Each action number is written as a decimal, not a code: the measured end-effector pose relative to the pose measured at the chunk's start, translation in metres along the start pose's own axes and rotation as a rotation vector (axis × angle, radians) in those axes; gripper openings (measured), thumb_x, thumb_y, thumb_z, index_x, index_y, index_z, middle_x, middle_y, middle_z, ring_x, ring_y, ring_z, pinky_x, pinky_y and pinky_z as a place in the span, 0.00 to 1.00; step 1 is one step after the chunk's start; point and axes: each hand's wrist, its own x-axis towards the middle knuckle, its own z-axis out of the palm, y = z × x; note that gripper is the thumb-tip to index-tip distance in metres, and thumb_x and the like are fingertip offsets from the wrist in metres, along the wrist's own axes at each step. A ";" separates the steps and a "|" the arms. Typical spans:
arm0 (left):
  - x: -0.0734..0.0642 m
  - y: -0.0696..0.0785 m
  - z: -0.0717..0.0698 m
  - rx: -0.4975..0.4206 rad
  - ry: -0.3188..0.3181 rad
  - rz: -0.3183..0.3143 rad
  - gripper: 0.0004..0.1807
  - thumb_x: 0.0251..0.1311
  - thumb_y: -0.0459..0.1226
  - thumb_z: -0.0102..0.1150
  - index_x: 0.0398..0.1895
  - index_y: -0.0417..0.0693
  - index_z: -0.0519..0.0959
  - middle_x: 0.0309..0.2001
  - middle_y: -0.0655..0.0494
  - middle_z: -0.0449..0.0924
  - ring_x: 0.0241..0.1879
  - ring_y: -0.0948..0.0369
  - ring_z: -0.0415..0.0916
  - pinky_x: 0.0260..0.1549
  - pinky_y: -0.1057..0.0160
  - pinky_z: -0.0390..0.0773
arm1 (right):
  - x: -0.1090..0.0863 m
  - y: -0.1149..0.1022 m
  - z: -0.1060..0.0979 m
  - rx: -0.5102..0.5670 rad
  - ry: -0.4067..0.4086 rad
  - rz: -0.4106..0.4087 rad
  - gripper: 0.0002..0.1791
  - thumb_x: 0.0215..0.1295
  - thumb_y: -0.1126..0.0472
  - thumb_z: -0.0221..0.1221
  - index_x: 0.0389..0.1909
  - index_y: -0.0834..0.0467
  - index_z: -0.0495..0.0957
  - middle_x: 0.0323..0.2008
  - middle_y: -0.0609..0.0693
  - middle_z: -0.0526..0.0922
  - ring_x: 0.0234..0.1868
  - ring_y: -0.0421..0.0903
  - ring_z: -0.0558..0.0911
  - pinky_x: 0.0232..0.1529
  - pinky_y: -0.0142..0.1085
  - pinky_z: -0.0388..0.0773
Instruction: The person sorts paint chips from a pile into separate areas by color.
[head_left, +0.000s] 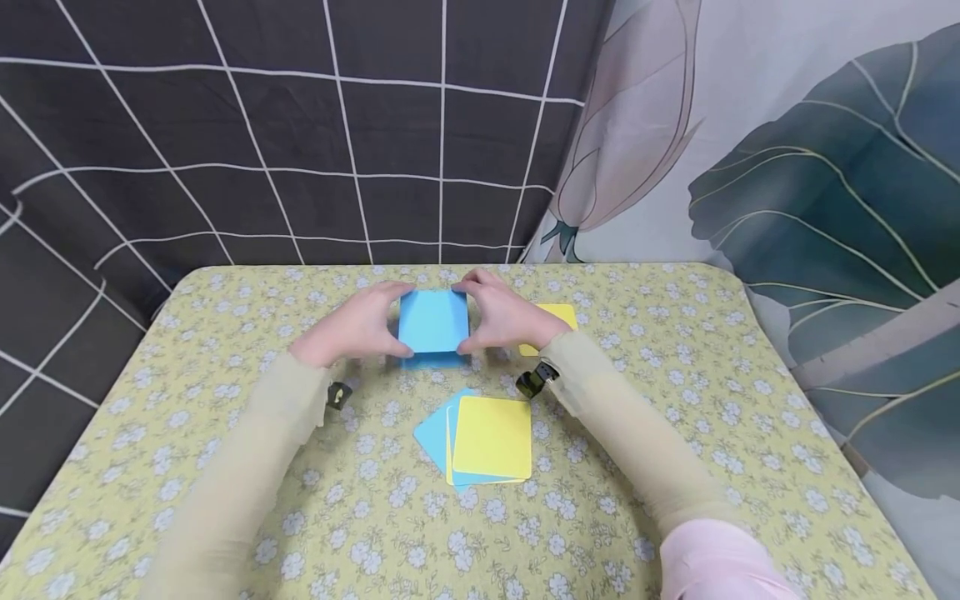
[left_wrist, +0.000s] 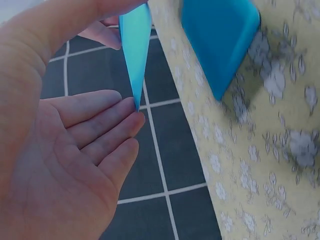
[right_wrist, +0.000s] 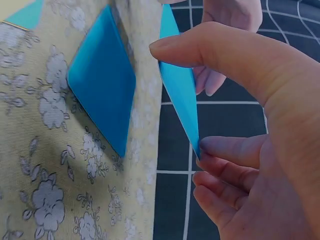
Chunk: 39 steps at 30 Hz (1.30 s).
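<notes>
between the half-curled left hand (head_left: 363, 321) and right hand (head_left: 504, 315), a blue card (head_left: 433, 321) is gripped by both above a lower card (right_wrist: 102, 82)

The cards (head_left: 433, 321) are plain blue or yellow, the tablecloth (head_left: 360, 533) flowered yellow.

A dark backdrop (head_left: 300, 125) ruled with white lines fills the upper left and upper middle of the frame (the lines bend and waver, as on loose fabric). At the right hangs a pale cloth (head_left: 757, 58) printed with large blue-green leaves and, nearer the top centre, a pinkish bloom. Below spreads a round-cornered worktop (head_left: 225, 358), its yellowish surface patterned with whitish flowers. The light looks soft.
</notes>
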 end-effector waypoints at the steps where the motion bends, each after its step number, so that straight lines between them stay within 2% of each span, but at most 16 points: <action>1: 0.001 -0.001 -0.001 0.003 -0.004 -0.004 0.58 0.41 0.42 0.81 0.75 0.31 0.61 0.72 0.35 0.63 0.70 0.40 0.62 0.69 0.44 0.64 | 0.003 0.000 0.000 0.001 -0.005 0.008 0.52 0.46 0.50 0.78 0.71 0.67 0.68 0.62 0.58 0.68 0.61 0.53 0.67 0.60 0.44 0.72; 4: 0.003 -0.004 -0.002 0.006 -0.018 -0.017 0.58 0.41 0.41 0.81 0.75 0.31 0.61 0.72 0.34 0.63 0.70 0.40 0.62 0.69 0.43 0.63 | 0.011 0.003 0.004 0.003 -0.023 0.021 0.52 0.45 0.50 0.78 0.71 0.67 0.69 0.62 0.58 0.68 0.61 0.53 0.67 0.61 0.43 0.71; 8: 0.004 -0.009 0.006 -0.017 -0.031 -0.021 0.57 0.40 0.40 0.80 0.74 0.28 0.61 0.71 0.33 0.64 0.69 0.39 0.63 0.70 0.43 0.62 | 0.016 0.009 0.016 0.019 -0.055 0.037 0.53 0.43 0.51 0.78 0.70 0.67 0.69 0.61 0.57 0.69 0.59 0.52 0.68 0.60 0.40 0.72; 15: 0.004 -0.014 0.019 -0.059 -0.044 0.007 0.56 0.37 0.39 0.81 0.72 0.27 0.64 0.67 0.34 0.70 0.63 0.41 0.71 0.64 0.45 0.71 | 0.014 0.014 0.029 0.026 -0.108 0.068 0.53 0.43 0.50 0.78 0.71 0.66 0.69 0.61 0.57 0.69 0.59 0.52 0.69 0.62 0.38 0.71; 22: 0.003 -0.018 0.026 -0.060 -0.065 -0.007 0.55 0.37 0.39 0.79 0.71 0.27 0.65 0.62 0.35 0.75 0.58 0.44 0.74 0.61 0.46 0.74 | 0.012 0.013 0.032 0.019 -0.124 0.088 0.52 0.43 0.50 0.77 0.71 0.65 0.69 0.61 0.56 0.69 0.59 0.51 0.69 0.62 0.38 0.71; 32: 0.003 -0.021 0.029 -0.065 -0.070 -0.017 0.57 0.37 0.40 0.80 0.73 0.29 0.63 0.66 0.35 0.71 0.62 0.43 0.71 0.64 0.46 0.71 | 0.010 0.012 0.034 0.012 -0.126 0.100 0.53 0.44 0.48 0.78 0.71 0.64 0.69 0.63 0.56 0.68 0.60 0.51 0.67 0.62 0.39 0.71; 39: 0.000 -0.019 0.029 -0.083 -0.044 -0.024 0.61 0.37 0.42 0.80 0.77 0.33 0.58 0.73 0.35 0.61 0.68 0.41 0.64 0.67 0.42 0.66 | 0.006 0.013 0.033 0.028 -0.092 0.091 0.55 0.45 0.44 0.76 0.73 0.63 0.66 0.63 0.55 0.69 0.59 0.49 0.70 0.62 0.41 0.73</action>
